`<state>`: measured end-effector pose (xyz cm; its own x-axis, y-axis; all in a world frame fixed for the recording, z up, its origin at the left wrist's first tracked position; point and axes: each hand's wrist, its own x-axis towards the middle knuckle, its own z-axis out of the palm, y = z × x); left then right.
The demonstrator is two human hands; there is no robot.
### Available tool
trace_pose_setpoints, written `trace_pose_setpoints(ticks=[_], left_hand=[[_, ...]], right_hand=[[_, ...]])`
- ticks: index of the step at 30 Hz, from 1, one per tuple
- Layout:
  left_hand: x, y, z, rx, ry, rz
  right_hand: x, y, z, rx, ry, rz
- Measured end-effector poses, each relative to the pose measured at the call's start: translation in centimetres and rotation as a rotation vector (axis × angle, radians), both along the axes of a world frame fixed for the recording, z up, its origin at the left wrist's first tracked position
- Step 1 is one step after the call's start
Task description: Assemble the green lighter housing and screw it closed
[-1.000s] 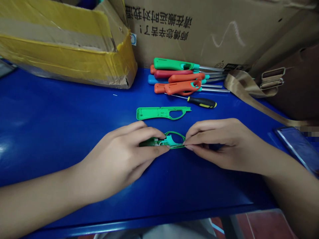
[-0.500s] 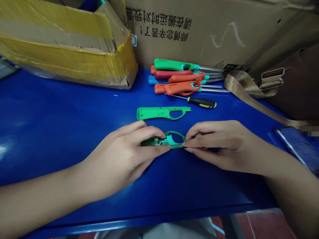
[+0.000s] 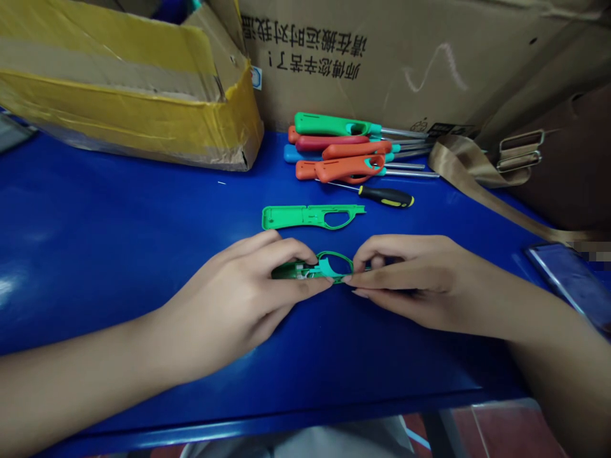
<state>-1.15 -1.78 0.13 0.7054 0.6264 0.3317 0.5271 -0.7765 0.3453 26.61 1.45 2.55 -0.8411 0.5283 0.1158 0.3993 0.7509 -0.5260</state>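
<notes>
A green lighter half-shell with a teal trigger (image 3: 324,268) lies on the blue table (image 3: 119,229) between my two hands. My left hand (image 3: 238,299) pinches its left end between thumb and fingers. My right hand (image 3: 410,280) grips its right end, fingers curled around it. Most of the shell is hidden under my fingers. A second, empty green half-shell (image 3: 310,216) lies flat just beyond, untouched.
Several finished stick lighters (image 3: 344,149) in green, red, orange and blue are piled at the back, with a black-handled screwdriver (image 3: 382,194) in front. A yellow-taped carton (image 3: 128,83) stands back left, a large printed carton (image 3: 405,57) behind, a tan strap with buckle (image 3: 482,172) and a phone (image 3: 568,280) at right.
My right hand has shifted slightly left along the shell and its fingers have curled tighter. My left hand has barely moved.
</notes>
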Motion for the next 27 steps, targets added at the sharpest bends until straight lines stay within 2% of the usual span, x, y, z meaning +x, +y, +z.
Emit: trace_pose_setpoints(ticks=[13,20,24,27], left_hand=[[0.1,0.1,-0.1,-0.030,0.007,-0.011],[0.1,0.1,0.0,-0.030,0.005,-0.012],[0.1,0.0,-0.2,-0.006,0.003,-0.011],[0.1,0.0,-0.2,0.001,0.011,-0.012]], right_hand=[[-0.3,0.0,0.4,-0.053,-0.009,-0.005],[0.5,1.1,1.1,-0.051,0.016,-0.132],[0.8,1.8,0.9,-0.116,0.007,-0.098],[0.5,1.9,0.7,-0.173,-0.019,-0.142]])
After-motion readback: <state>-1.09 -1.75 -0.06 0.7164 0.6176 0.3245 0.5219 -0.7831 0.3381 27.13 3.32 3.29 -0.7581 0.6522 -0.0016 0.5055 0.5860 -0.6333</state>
